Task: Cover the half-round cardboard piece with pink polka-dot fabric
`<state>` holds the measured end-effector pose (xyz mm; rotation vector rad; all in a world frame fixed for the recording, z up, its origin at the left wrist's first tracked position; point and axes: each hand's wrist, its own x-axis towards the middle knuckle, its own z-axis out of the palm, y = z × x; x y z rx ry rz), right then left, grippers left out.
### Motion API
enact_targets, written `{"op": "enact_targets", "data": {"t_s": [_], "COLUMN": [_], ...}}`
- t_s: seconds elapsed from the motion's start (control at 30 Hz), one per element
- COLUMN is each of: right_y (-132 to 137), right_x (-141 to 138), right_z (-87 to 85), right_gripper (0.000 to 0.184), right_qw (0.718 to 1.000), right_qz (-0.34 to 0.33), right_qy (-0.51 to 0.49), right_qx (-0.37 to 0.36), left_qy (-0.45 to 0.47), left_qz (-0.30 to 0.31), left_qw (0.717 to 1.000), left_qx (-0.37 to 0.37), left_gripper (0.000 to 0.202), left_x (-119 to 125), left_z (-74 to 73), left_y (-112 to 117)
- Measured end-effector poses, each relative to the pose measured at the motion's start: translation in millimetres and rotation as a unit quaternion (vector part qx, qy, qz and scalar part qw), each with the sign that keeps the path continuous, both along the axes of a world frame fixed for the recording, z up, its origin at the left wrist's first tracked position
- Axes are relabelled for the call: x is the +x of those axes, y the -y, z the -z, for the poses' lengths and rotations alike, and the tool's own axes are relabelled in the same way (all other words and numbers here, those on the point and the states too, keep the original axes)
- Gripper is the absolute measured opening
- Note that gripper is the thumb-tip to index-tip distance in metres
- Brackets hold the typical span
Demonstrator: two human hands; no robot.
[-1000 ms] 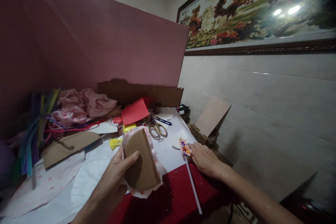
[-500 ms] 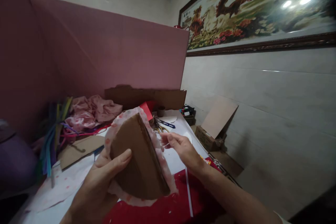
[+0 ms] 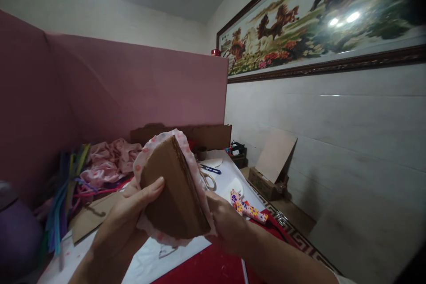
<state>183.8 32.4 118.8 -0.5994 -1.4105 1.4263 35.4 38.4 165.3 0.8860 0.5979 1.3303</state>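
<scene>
My left hand (image 3: 133, 211) grips a half-round piece of brown cardboard (image 3: 173, 195), thumb flat on its face and fingers behind. Pale cloth with pinkish-red dots (image 3: 143, 155) lies behind the cardboard and sticks out all around it as a wavy border. At the lower right of the straight edge, my right hand (image 3: 229, 222) is closed on the cloth's margin; its fingertips are partly hidden. Beyond the hands, gold-handled scissors (image 3: 209, 181) and blue thread snips (image 3: 210, 169) lie on the white table surface (image 3: 186, 259).
Red cloth (image 3: 199, 266) covers the near side. Floral fabric (image 3: 246, 208) lies at right. On the left are pink crumpled cloth (image 3: 113, 159), colourful strips (image 3: 61, 204) and a cardboard sheet (image 3: 89, 222). A pink panel (image 3: 143, 84) stands behind; a box (image 3: 266, 184) sits by the wall.
My right hand has moved from out beside the cloth, where it pinched something thin and pale, down to the cloth's lower right margin. The view has tilted up slightly.
</scene>
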Motion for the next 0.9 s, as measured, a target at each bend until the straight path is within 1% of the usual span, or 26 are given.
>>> {"op": "enact_targets", "data": {"t_s": [0.1, 0.13, 0.17, 0.23, 0.3, 0.37, 0.43, 0.57, 0.67, 0.77, 0.83, 0.9], "right_y": [-4.4, -5.9, -7.2, -8.5, -8.4, -7.6, -7.0, -7.1, -5.1, -0.8, -0.4, -5.2], "right_x": [7.1, 10.5, 14.1, 20.8, 25.4, 27.0, 26.3, 22.7, 21.6, 23.5, 25.9, 27.1], "right_z": [-0.6, -0.8, -1.1, -2.2, -3.6, -5.2, -6.5, -6.2, -2.2, 4.8, 8.7, 9.8], "right_gripper": [0.058, 0.063, 0.066, 0.065, 0.051, 0.036, 0.028, 0.026, 0.027, 0.027, 0.028, 0.029], "right_qw": [0.988, 0.986, 0.987, 0.993, 0.997, 0.997, 0.996, 0.989, 0.984, 0.979, 0.975, 0.976], "right_qz": [-0.100, -0.115, -0.115, -0.089, -0.047, -0.012, 0.023, 0.086, 0.111, 0.138, 0.165, 0.184], "right_qy": [-0.101, -0.110, -0.105, -0.072, -0.028, 0.009, 0.032, 0.077, 0.089, 0.102, 0.093, 0.041], "right_qx": [-0.059, -0.054, -0.038, 0.011, 0.055, 0.073, 0.077, 0.094, 0.102, 0.108, 0.119, 0.111], "left_qy": [-0.004, -0.005, -0.005, -0.006, -0.009, -0.011, -0.007, -0.003, -0.009, -0.017, -0.018, -0.015], "left_qz": [0.003, 0.002, -0.001, -0.005, -0.007, -0.004, -0.004, -0.004, 0.006, 0.011, 0.010, 0.010], "left_qw": [1.000, 1.000, 1.000, 0.999, 0.998, 0.998, 0.998, 0.999, 1.000, 1.000, 1.000, 1.000], "left_qx": [0.008, 0.016, 0.026, 0.047, 0.061, 0.067, 0.061, 0.038, 0.021, 0.007, 0.003, 0.005], "left_gripper": [0.055, 0.055, 0.055, 0.055, 0.053, 0.052, 0.054, 0.057, 0.055, 0.058, 0.061, 0.062], "left_x": [-1.3, -1.5, -1.7, -2.3, -3.6, -5.6, -8.0, -12.2, -14.7, -16.8, -18.0, -19.1], "left_z": [-2.9, -3.6, -4.2, -5.0, -5.2, -4.8, -4.2, -2.3, 1.0, 4.4, 5.6, 5.7], "left_y": [-12.5, -17.2, -21.8, -30.3, -36.8, -41.1, -43.7, -47.4, -51.2, -54.1, -54.2, -52.3]}}
